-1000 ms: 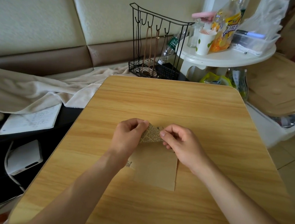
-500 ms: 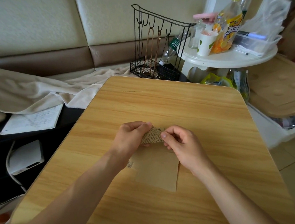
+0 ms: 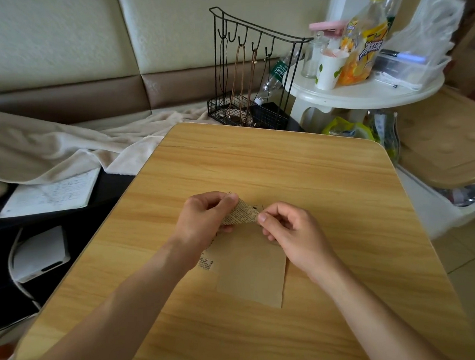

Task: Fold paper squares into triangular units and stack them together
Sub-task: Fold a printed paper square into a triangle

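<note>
A small folded piece of newsprint-patterned paper is held just above the wooden table. My left hand pinches its left end and my right hand pinches its right tip. Beneath and in front of both hands lies a flat stack of brown paper squares, with a printed corner poking out at its left edge. Part of the stack is hidden under my hands.
A black wire rack stands past the table's far edge. To the right is a white round side table with a cup, bottles and a plastic bag. A blanket, a notebook and a white box lie on the left.
Both hands stay on the printed paper; the piece between them looks slightly narrower and more tightly folded. The stack has not moved.
</note>
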Action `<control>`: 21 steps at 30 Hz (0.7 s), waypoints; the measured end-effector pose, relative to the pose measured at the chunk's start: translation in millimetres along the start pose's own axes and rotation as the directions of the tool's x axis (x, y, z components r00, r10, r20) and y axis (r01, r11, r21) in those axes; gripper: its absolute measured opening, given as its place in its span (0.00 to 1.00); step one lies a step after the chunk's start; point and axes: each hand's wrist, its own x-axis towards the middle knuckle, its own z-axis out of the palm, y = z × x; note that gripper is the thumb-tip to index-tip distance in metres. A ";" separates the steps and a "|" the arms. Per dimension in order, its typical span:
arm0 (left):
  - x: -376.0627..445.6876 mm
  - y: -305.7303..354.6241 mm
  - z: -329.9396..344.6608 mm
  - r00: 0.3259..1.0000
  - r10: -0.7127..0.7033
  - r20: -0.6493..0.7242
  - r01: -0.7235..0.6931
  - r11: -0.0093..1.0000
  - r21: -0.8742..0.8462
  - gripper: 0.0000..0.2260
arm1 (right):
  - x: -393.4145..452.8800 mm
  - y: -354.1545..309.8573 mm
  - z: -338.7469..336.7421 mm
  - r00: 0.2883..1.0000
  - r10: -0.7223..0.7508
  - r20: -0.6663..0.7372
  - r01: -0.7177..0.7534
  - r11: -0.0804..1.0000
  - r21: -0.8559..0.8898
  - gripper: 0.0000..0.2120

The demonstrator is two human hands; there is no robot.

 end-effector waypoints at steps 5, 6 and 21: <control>-0.2 1.2 -3.2 0.994 -0.044 0.102 0.044 0.999 -0.001 0.12 | 0.2 0.6 -0.3 1.000 0.012 -0.002 -0.012 1.000 0.013 0.07; 0.0 1.1 -3.8 0.994 -0.050 0.096 0.050 0.999 0.001 0.12 | 0.4 0.7 -0.6 1.000 0.013 0.007 -0.013 1.000 0.019 0.07; -5.9 4.1 -0.6 0.995 -0.042 -0.089 0.024 0.980 -0.196 0.24 | 4.0 5.2 1.9 0.992 0.059 -0.113 -0.051 0.996 0.074 0.09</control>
